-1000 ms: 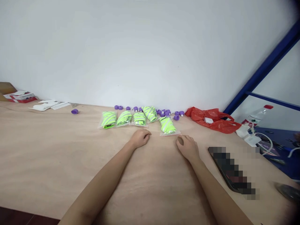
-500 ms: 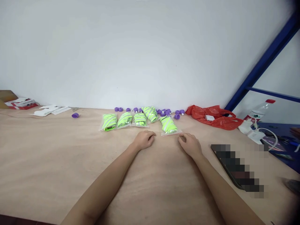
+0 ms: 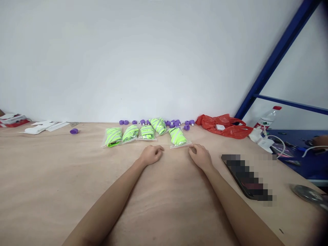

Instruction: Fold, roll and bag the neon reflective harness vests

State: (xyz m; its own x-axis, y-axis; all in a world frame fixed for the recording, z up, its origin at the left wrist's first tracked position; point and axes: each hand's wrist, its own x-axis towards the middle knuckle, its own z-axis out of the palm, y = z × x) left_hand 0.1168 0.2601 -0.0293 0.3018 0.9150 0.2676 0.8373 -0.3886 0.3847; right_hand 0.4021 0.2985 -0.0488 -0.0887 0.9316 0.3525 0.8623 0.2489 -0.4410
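Note:
My left hand (image 3: pixel 151 155) rests on the wooden table (image 3: pixel 164 205), fingers loosely curled in and nothing visible in them. To its right, my right hand (image 3: pixel 201 156) lies in a similar curled pose, also with nothing visible in it. Just beyond the right hand is a clear bag holding a folded neon-yellow reflective strap-like item (image 3: pixel 178 136); the bag's near corner comes close to the fingertips, and I cannot tell whether they touch. Several similar bagged neon bundles (image 3: pixel 147 132) lie in a row farther left, beyond my left hand.
Several purple caps (image 3: pixel 125 122) line the wall, and one purple cup-like piece (image 3: pixel 74 131) sits apart at left. White paper pieces (image 3: pixel 41 127) lie far left. At right are a red plastic bag (image 3: pixel 225 126), a bottle (image 3: pixel 268 118), a white cable (image 3: pixel 283 145) and a dark, partly pixelated phone-like object (image 3: pixel 239 177).
The view has turned slightly right, so everything sits farther left in the picture. My hands keep the same pose on the table, and the bags have not moved.

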